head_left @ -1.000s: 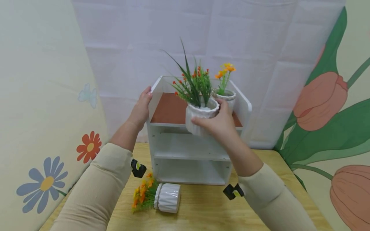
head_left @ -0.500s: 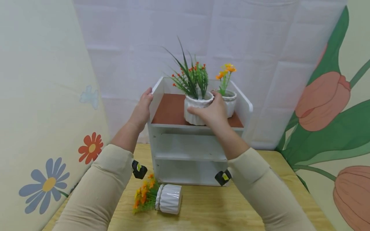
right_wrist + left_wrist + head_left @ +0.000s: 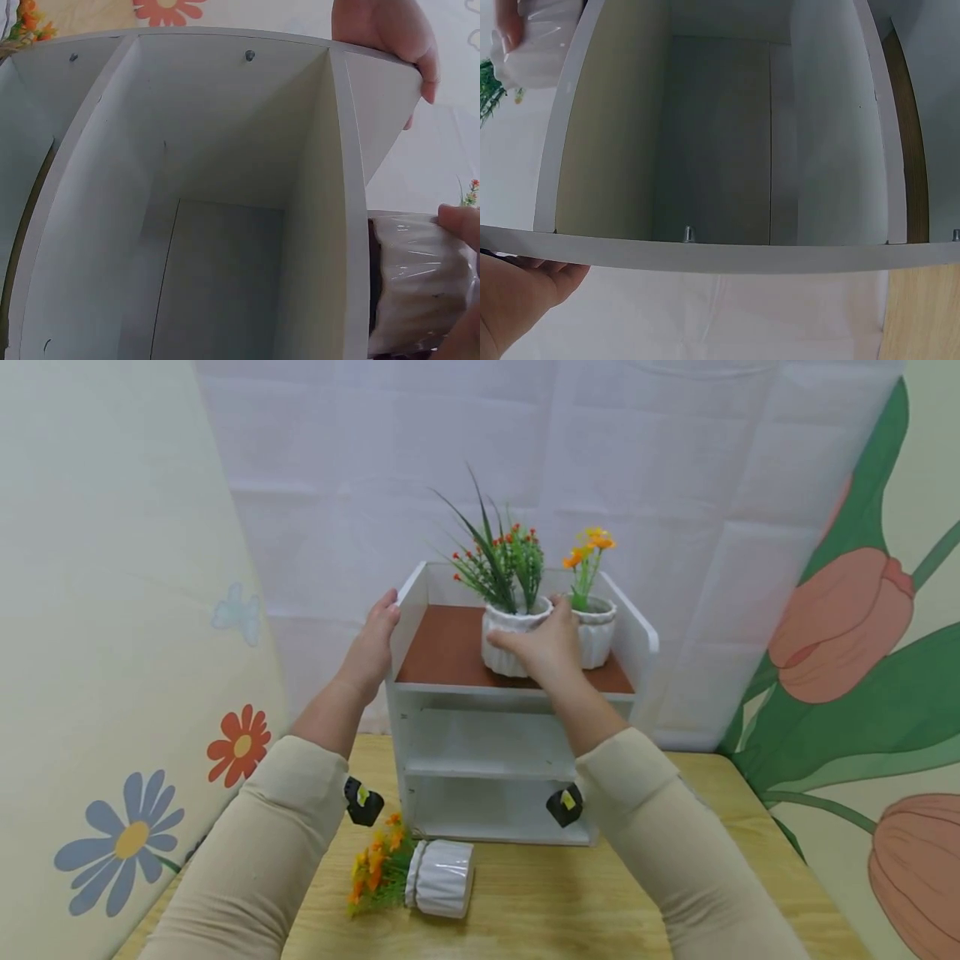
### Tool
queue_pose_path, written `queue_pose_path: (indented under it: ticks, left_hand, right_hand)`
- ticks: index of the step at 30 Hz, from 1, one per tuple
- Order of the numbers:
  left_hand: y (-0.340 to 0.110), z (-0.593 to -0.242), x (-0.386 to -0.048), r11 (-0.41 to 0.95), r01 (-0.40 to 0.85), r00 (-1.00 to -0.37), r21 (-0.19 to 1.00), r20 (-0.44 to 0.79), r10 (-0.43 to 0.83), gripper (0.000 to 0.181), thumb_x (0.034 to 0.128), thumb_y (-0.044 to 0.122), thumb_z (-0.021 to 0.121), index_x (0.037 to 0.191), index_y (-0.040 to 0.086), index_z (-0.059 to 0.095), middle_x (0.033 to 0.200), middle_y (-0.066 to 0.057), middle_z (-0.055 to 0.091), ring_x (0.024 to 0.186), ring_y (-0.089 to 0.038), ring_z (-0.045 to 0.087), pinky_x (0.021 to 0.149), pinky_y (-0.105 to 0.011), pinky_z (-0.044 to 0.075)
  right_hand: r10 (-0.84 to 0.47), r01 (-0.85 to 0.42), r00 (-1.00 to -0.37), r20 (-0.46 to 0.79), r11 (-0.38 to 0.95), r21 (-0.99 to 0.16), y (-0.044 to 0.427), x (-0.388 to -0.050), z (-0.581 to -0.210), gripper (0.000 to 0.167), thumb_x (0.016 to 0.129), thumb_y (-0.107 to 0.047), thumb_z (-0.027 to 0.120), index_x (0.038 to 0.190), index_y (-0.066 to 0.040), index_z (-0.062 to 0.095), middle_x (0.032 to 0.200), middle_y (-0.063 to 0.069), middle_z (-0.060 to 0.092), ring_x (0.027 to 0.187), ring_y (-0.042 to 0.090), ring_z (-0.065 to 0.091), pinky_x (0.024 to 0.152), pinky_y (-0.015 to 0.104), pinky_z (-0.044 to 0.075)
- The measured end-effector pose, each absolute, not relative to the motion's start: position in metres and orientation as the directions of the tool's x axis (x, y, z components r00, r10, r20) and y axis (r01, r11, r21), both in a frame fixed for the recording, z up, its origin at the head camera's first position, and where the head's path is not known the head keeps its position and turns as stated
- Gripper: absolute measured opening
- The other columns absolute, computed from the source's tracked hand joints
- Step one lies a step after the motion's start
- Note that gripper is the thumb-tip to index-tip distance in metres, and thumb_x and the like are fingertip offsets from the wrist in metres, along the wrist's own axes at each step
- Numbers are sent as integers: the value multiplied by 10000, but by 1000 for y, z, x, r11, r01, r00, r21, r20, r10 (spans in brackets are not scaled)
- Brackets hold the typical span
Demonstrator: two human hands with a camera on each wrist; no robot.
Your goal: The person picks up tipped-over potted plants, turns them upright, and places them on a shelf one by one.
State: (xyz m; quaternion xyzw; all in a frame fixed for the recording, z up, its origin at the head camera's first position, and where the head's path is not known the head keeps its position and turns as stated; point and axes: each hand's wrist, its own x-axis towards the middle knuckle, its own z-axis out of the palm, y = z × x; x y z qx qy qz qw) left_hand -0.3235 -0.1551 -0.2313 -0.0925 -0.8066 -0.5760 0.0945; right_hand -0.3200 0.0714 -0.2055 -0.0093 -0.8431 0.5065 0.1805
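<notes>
Fingers of the right hand (image 3: 551,647) curl round a white pot of grass and red flowers (image 3: 504,660).
It stands upright on the brown top (image 3: 442,643) of a shelf unit (image 3: 480,737), beside a pot of orange flowers (image 3: 597,643); the left hand (image 3: 369,647), fingers nearly straight, touches the side panel (image 3: 410,614). Another pot (image 3: 442,878) lies sideways on the wood-grain table (image 3: 547,897), between flower-painted walls (image 3: 97,568).
</notes>
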Motion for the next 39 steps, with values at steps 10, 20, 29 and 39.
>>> queue_pose_path:
  ticks: [10,20,29,39]
  left_hand:
    - [-157,-231,-325,326,249,-967,912,252,31,592,1037,481,158,1587,289,46,1581,-152,230,1401,-369,261,1150,-644,195]
    - [-158,-233,-327,311,252,-966,916,257,28,595,1041,474,162,1589,273,48,1578,-162,238,1395,-366,265,1160,-624,191]
    - [-157,-233,-324,315,245,-968,917,249,27,595,1038,488,169,1586,293,43,1595,-132,218,1420,-359,245,1154,-644,186]
    - [-157,-232,-322,322,250,-966,913,257,20,593,1042,475,170,1588,272,56,1584,-149,234,1416,-373,254,1149,-653,187]
  right_hand:
    - [225,-143,-925,306,541,-829,61,-327,-205,1074,655,-416,895,1491,-90,306,1490,150,425,1357,317,428,1119,416,386]
    - [249,-122,-919,307,561,-819,54,-337,-208,1051,658,-417,891,1475,-69,329,1472,195,424,1350,341,426,1122,411,381]
    - [242,-104,-928,285,566,-818,48,-344,-209,1033,690,-434,863,1478,-67,305,1478,219,402,1346,356,427,1109,434,397]
    - [252,-84,-930,269,567,-819,45,-348,-209,1052,703,-459,845,1492,-60,274,1512,209,358,1366,357,406,1115,439,392]
